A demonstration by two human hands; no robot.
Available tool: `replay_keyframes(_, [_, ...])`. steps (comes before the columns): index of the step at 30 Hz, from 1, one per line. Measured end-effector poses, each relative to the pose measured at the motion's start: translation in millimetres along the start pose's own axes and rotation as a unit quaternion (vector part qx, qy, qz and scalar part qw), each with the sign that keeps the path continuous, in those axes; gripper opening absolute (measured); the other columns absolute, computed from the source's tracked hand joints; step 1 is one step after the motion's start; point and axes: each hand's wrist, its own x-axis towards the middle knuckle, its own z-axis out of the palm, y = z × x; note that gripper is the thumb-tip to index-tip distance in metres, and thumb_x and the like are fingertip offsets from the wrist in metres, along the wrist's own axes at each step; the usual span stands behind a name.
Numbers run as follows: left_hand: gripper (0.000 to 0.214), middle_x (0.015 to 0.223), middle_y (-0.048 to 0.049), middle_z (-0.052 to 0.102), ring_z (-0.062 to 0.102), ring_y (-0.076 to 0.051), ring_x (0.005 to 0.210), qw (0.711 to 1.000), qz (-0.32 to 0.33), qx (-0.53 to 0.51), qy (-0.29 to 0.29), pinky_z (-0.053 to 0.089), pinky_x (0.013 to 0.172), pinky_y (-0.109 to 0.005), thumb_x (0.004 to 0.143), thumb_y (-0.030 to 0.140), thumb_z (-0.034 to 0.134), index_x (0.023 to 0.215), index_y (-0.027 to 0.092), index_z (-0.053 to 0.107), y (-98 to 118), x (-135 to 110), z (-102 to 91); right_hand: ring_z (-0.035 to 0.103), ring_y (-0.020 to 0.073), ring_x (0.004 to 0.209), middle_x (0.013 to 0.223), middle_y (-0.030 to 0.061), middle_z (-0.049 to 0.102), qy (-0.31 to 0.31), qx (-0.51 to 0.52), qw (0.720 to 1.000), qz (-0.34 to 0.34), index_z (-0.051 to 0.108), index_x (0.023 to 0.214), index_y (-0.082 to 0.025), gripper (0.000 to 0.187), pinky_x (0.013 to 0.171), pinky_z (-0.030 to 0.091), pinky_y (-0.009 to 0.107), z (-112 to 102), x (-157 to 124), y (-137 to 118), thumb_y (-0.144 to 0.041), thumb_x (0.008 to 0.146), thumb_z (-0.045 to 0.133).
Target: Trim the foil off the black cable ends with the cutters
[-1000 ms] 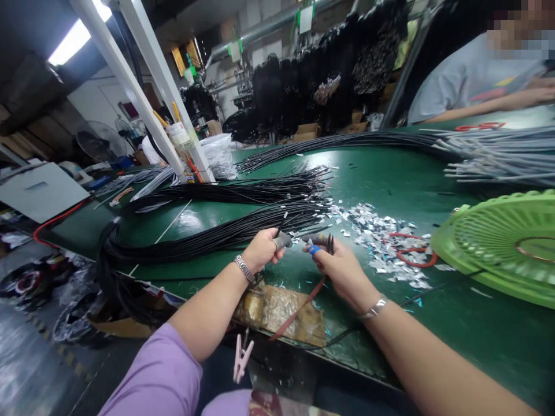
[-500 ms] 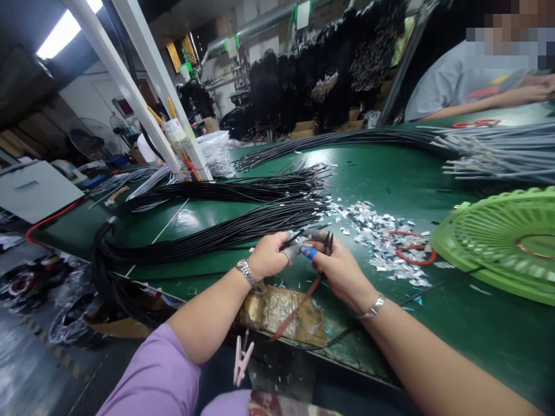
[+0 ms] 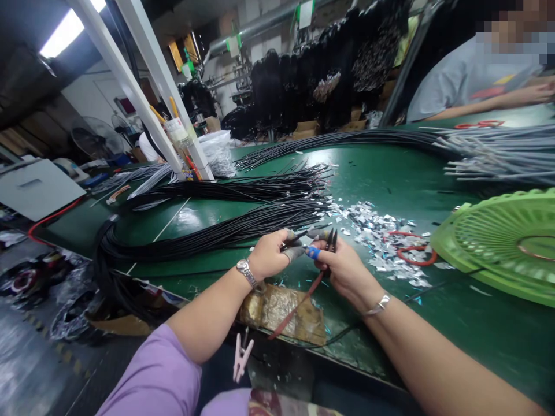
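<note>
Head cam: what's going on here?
A person sits or stands at a green worktable. Their left hand pinches a thin black cable; their right hand grips a dark-tipped hand tool, its exact type unclear, with its fingers close to the cable. A bundle of black cables lies beyond the left hand, and loose silvery scraps lie beyond the right. A co-worker in a grey shirt is across the table.
</note>
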Motion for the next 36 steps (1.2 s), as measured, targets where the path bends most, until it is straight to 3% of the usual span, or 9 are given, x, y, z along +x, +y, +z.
replay_keyframes(5, [0.015, 0.076, -0.0014, 0.062, 0.052, -0.013, 0.069, 0.999, 0.014, 0.012, -0.036, 0.041, 0.065, -0.023, 0.080, 0.031, 0.059, 0.080, 0.016, 0.059, 2.1, 0.2, -4.5, 0.035, 0.0060, 0.043, 0.055, -0.0071, 0.047, -0.031, -0.050, 0.998, -0.009, 0.048, 0.067, -0.020, 0.039, 0.041, 0.026, 0.022, -2.5, -1.5, -2.3, -0.032, 0.045, 0.078])
replay_keyframes(9, [0.016, 0.072, -0.0016, 0.057, 0.048, -0.013, 0.067, 0.996, 0.018, 0.077, -0.038, 0.037, 0.064, -0.025, 0.083, 0.029, 0.055, 0.074, 0.016, 0.055, 8.3, -0.5, -5.7, 0.040, 0.0092, 0.049, 0.057, -0.0053, 0.049, -0.037, -0.125, 0.990, -0.060, 0.048, 0.068, -0.022, 0.033, 0.045, 0.031, 0.024, -5.3, -1.9, -5.9, -0.031, 0.049, 0.074])
replay_keyframes(13, [0.023, 0.060, 0.0024, 0.048, 0.042, -0.010, 0.056, 0.996, -0.055, -0.013, -0.067, 0.032, 0.054, -0.022, 0.083, 0.032, 0.055, 0.066, 0.017, 0.049, 10.8, -0.1, -0.9, 0.041, 0.0105, 0.049, 0.058, -0.0054, 0.050, -0.035, -0.196, 0.974, -0.108, 0.051, 0.079, -0.023, 0.030, 0.046, 0.032, 0.024, -7.1, -0.4, -5.4, -0.027, 0.054, 0.066])
replay_keyframes(18, [0.031, 0.047, 0.0083, 0.038, 0.026, -0.004, 0.035, 0.937, -0.217, -0.251, -0.106, 0.018, 0.037, -0.019, 0.081, 0.045, 0.057, 0.070, 0.017, 0.048, 7.8, 3.3, 1.9, 0.040, 0.0107, 0.047, 0.071, -0.0018, 0.058, -0.032, -0.242, 0.957, -0.156, 0.054, 0.100, -0.022, 0.040, 0.047, 0.035, 0.027, -8.6, 0.1, -0.1, -0.029, 0.062, 0.061])
replay_keyframes(23, [0.024, 0.042, 0.0104, 0.031, 0.020, -0.002, 0.029, 0.874, -0.278, -0.390, -0.084, 0.011, 0.034, -0.017, 0.082, 0.033, 0.057, 0.070, 0.017, 0.044, 8.2, 8.1, -11.1, 0.052, 0.0180, 0.057, 0.074, 0.0036, 0.063, -0.021, -0.362, 0.910, -0.201, 0.057, 0.100, -0.022, 0.028, 0.056, 0.039, 0.031, -14.1, 2.6, 3.5, -0.037, 0.076, 0.056])
replay_keyframes(26, [0.024, 0.041, 0.0105, 0.030, 0.020, -0.002, 0.029, 0.856, -0.282, -0.427, -0.081, 0.012, 0.033, -0.015, 0.083, 0.030, 0.057, 0.070, 0.018, 0.041, 7.8, 8.6, -15.5, 0.054, 0.0211, 0.060, 0.067, 0.0037, 0.062, -0.024, -0.427, 0.885, -0.183, 0.059, 0.089, -0.023, 0.024, 0.057, 0.038, 0.032, -16.0, 5.8, 6.1, -0.042, 0.074, 0.061])
replay_keyframes(28, [0.027, 0.041, 0.0105, 0.031, 0.021, -0.002, 0.029, 0.862, -0.270, -0.422, -0.081, 0.012, 0.033, -0.016, 0.081, 0.034, 0.060, 0.070, 0.018, 0.042, 6.2, 8.1, -14.4, 0.055, 0.0214, 0.060, 0.067, 0.0036, 0.063, -0.037, -0.415, 0.893, -0.170, 0.059, 0.088, -0.023, 0.027, 0.058, 0.039, 0.032, -15.6, 7.4, 7.2, -0.045, 0.072, 0.063])
replay_keyframes(32, [0.035, 0.042, 0.0101, 0.034, 0.023, -0.002, 0.030, 0.897, -0.225, -0.373, -0.070, 0.013, 0.033, -0.016, 0.075, 0.046, 0.065, 0.070, 0.016, 0.047, 3.6, 6.6, -8.2, 0.058, 0.0218, 0.070, 0.077, 0.0044, 0.065, -0.057, -0.279, 0.946, -0.155, 0.061, 0.091, -0.023, 0.030, 0.066, 0.045, 0.034, -12.7, 7.2, 5.3, -0.046, 0.071, 0.062])
replay_keyframes(36, [0.039, 0.044, 0.0098, 0.038, 0.026, -0.002, 0.032, 0.926, -0.213, -0.306, -0.061, 0.016, 0.033, -0.016, 0.072, 0.052, 0.065, 0.071, 0.016, 0.050, 5.3, 6.0, -4.6, 0.052, 0.0181, 0.062, 0.065, 0.0002, 0.057, -0.048, -0.213, 0.968, -0.120, 0.062, 0.087, -0.023, 0.029, 0.056, 0.042, 0.029, -10.1, 2.5, 0.7, -0.047, 0.070, 0.065])
